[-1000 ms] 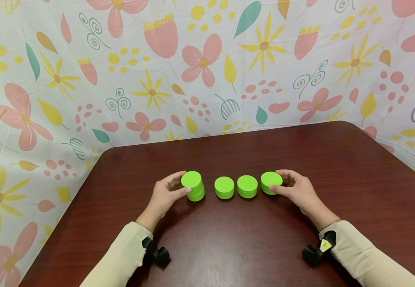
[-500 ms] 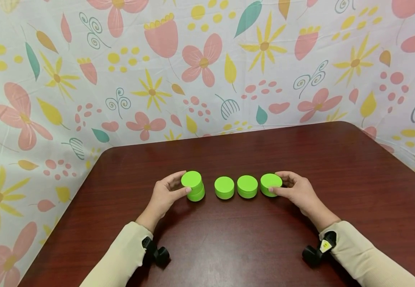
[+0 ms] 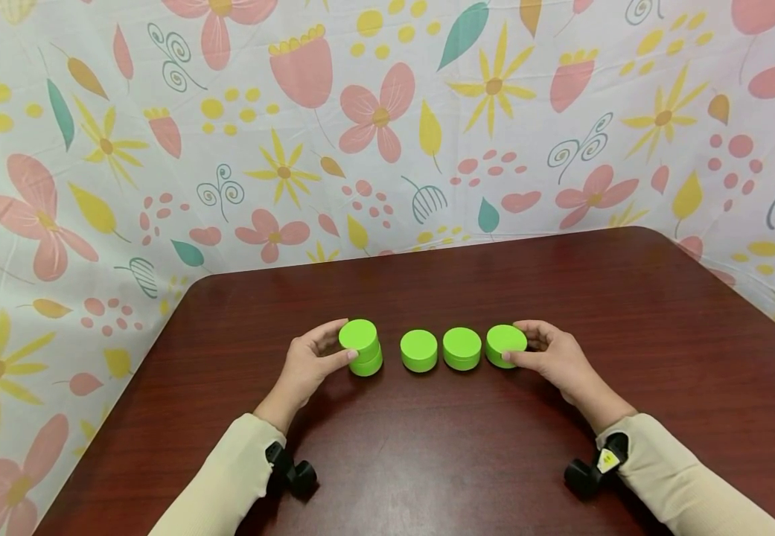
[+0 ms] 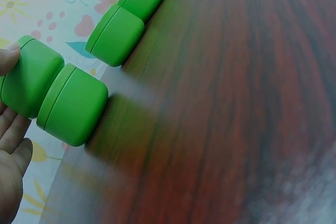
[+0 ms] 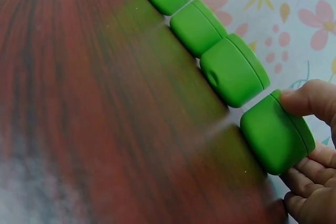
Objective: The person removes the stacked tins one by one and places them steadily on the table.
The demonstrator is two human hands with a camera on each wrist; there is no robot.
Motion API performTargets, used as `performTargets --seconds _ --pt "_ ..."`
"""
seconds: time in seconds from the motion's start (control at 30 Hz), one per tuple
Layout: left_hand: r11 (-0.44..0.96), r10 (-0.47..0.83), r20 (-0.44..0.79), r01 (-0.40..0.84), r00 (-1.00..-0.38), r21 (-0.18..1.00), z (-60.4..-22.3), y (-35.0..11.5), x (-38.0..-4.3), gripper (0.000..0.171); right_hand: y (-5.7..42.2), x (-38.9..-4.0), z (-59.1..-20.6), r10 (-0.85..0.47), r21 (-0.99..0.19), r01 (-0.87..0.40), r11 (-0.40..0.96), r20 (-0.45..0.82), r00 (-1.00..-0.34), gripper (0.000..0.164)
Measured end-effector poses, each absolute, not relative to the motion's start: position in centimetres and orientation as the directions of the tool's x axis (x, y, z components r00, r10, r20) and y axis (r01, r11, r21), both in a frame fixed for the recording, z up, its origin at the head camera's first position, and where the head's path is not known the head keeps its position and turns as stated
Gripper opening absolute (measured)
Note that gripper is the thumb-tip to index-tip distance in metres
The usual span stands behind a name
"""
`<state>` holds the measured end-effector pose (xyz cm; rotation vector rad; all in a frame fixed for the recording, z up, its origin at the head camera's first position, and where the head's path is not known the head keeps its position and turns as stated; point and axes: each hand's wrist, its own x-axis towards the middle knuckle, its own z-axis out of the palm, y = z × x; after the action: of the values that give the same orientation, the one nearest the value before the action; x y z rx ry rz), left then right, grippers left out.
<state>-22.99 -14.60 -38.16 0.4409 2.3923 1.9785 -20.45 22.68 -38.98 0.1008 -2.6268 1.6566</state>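
Note:
My left hand (image 3: 304, 365) grips the upper green lidded jar (image 3: 358, 336), thumb in front and fingers behind. That jar sits on a lower green jar (image 3: 368, 365), slightly off to its left. At the row's right end my right hand (image 3: 557, 359) pinches another green jar (image 3: 503, 341) between thumb and fingers. In the right wrist view this gripped jar (image 5: 273, 135) is down at the table surface. Two more green jars, a left one (image 3: 419, 350) and a right one (image 3: 462, 348), stand upright between the hands, untouched.
The dark red-brown wooden table (image 3: 400, 461) reaches back to a floral cloth (image 3: 387, 149) hanging behind it. A black wrist camera (image 3: 291, 470) is strapped to the left sleeve, and another black camera (image 3: 588, 469) to the right.
My right hand has lowered its jar a little and brought it slightly left, nearer the row. The left hand and the other jars look nearly still.

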Motion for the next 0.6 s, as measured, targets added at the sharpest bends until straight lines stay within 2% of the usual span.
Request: performTargets --seconds 0.23,0.6 --pt "0.160 0.220 0.169 0.207 -0.961 0.965 -38.1 -14.6 -23.0 0.056 22.7 -20.3 -38.3 -0.075 -0.931 -0.039 0.362 0.013 -0.997 0.072" --pt "0.183 0.283 0.149 0.206 -0.948 0.961 -38.1 -15.1 -23.1 0.061 20.6 -21.1 -34.9 -0.082 -0.946 -0.087 0.312 0.064 -0.995 0.070"
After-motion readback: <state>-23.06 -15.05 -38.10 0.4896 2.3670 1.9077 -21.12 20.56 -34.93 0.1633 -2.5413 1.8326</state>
